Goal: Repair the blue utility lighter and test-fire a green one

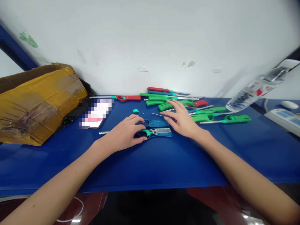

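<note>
In the head view, an opened blue long-nosed lighter [161, 135] lies on the blue table, its clear fuel tank [162, 130] and green trigger [147, 133] exposed. My left hand [124, 132] bends over it, thumb and fingers around the trigger end; a silver tube pokes out past the wrist side. Just behind lies the loose blue half shell [156, 123], close to my left fingertips. My right hand [181, 120] hovers to the right of the shell with its fingers spread. Beneath its fingers a thin metal rod [157, 114] points left; where it ends is hidden. A small green piece [136, 110] rests farther back.
Several green, red and blue lighters [236, 119] are heaped behind and right of my right hand. Another red lighter [128, 98] lies by the wall. At left are a taped carton [44, 103] and a phone [97, 114]; at right, a leaning water bottle [257, 87] and a white device [286, 120].
</note>
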Demonstrator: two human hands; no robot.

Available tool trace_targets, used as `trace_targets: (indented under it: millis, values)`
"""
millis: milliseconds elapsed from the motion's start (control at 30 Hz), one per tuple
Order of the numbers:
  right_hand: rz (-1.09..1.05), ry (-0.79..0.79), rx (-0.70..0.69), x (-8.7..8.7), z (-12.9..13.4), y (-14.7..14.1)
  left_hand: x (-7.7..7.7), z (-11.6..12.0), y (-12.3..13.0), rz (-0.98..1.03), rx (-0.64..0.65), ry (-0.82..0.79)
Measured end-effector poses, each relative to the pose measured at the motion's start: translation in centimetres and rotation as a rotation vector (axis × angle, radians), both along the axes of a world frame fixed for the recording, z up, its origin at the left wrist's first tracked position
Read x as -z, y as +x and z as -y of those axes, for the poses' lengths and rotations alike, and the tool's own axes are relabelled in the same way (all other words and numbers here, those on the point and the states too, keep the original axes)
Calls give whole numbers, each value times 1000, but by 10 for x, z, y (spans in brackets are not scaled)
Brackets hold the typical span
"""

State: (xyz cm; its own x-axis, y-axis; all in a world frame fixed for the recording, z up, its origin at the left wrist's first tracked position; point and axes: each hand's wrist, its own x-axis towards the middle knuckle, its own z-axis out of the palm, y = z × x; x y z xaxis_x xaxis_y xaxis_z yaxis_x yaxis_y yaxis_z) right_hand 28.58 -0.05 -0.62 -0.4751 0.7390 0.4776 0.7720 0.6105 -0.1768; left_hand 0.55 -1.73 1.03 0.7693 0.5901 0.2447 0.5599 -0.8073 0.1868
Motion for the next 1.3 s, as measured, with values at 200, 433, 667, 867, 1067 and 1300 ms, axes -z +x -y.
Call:
trace_targets:
  millis: [200,433,667,867,1067,1300]
  values:
    - [103,-82,-78,6,-9,-4,1,-3,-3,21,-3,-11]
    - [-56,-114,-89,4,-11,-4,1,-4,-3,37,-15,-16]
    - [-308,-78,31,1,-8,-8,-4,-5,-4,193,-45,100]
    - [-419,-174,38,-8,2,-11,-13,-8,-7,391,-250,262]
    - [-388,-215,-90,-13,10,-18,-7,-11,-7,339,-203,250]
    - [-362,-231,-98,-16,14,-20,-3,-12,-4,354,-179,144]
